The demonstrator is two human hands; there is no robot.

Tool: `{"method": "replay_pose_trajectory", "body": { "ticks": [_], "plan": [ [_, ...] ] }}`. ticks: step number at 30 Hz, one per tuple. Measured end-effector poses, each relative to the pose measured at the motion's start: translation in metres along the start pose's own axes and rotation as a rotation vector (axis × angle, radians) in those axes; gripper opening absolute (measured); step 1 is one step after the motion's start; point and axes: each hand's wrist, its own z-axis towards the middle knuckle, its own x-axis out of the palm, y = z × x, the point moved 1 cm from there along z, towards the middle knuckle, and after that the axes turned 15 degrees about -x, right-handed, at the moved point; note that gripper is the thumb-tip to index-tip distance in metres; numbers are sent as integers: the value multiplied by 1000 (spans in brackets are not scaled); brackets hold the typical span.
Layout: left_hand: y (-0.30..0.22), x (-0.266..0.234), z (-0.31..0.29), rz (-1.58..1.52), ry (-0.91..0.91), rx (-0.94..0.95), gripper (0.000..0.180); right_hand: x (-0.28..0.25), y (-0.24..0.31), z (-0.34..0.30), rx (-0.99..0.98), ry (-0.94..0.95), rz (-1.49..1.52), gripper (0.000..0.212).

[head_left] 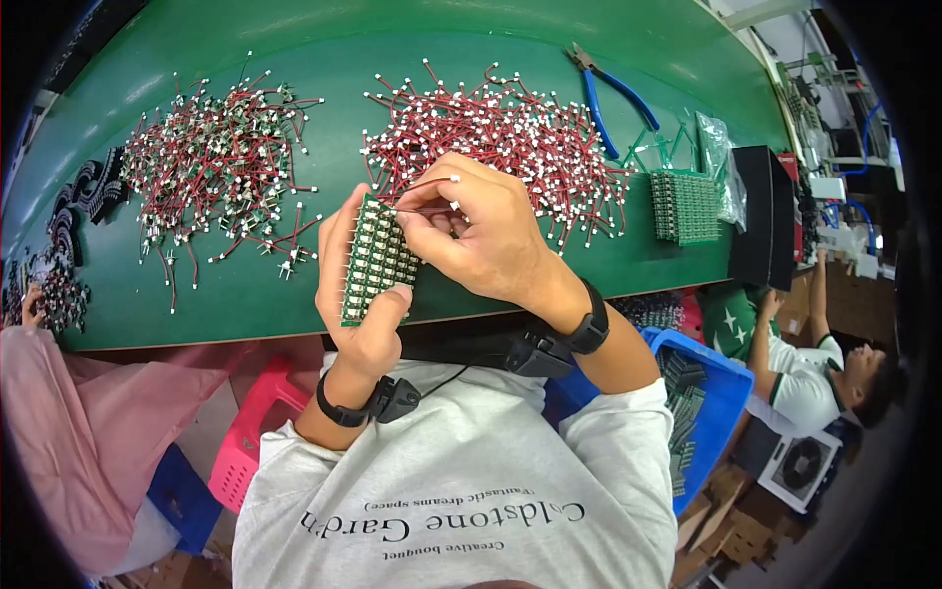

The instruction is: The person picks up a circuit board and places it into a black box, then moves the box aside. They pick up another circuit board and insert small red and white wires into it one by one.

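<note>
My left hand (365, 329) grips a green circuit board panel (378, 253) upright above the table's near edge, its thumb across the lower right corner. Rows of small white parts cover the panel's face, and thin pins stick out along its left side. Closed in a pinch at the panel's upper right edge, my right hand (496, 231) holds short red wires with white plugs (430, 184). My fingers hide part of the wires, so I cannot tell how many there are or whether a plug touches the panel.
Behind my hands lies a heap of red plug wires (471, 123). Wires with small green boards form another heap (216, 147) to the left. Blue-handled cutters (613, 93), stacked panels (685, 208) and a black box (763, 211) are at right. A blue bin (721, 432) stands beside me; people sit either side.
</note>
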Motion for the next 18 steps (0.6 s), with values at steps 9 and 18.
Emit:
{"method": "replay_pose_trajectory", "body": {
  "ticks": [9, 18],
  "plan": [
    [-2, -1, 2, 64, 29, 31, 79, -1, 2, 2, -131, 19, -103, 11],
    [-2, -1, -1, 247, -63, 155, 77, 5, 9, 4, -210, 22, -218, 16]
  ]
}}
